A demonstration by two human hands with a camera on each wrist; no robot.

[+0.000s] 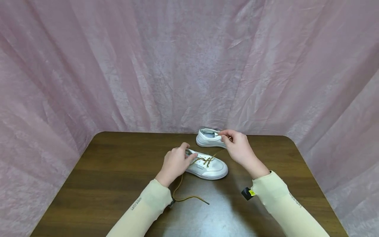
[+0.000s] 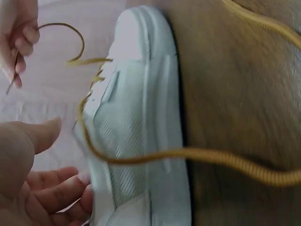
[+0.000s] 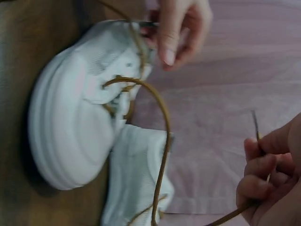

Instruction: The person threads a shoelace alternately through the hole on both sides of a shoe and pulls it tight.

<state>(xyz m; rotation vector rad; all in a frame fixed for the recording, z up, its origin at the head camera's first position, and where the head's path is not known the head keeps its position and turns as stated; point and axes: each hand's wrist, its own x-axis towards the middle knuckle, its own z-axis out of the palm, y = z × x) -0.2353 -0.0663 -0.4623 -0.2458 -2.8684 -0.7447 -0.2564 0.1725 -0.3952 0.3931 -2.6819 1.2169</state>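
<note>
A white sneaker (image 1: 211, 168) lies on the table with its toe to the right. Its brown shoelace (image 2: 136, 161) is partly threaded, and one loose length hangs over the near side onto the table. My left hand (image 1: 175, 162) is at the shoe's opening, fingers (image 2: 61, 190) loosely bent against the collar and thumb held away from it. Above and right of the shoe, my right hand (image 1: 238, 147) pinches the shoelace near its end, the tip (image 3: 255, 123) poking out past the fingers. From there the shoelace (image 3: 164, 136) runs slack back to the eyelets.
A second white sneaker (image 1: 206, 141) stands behind the first, partly covered by my right hand. The brown wooden table (image 1: 124, 171) ends at the back against a pink curtain (image 1: 189, 65). The other shoelace end (image 1: 195, 197) lies on the table in front.
</note>
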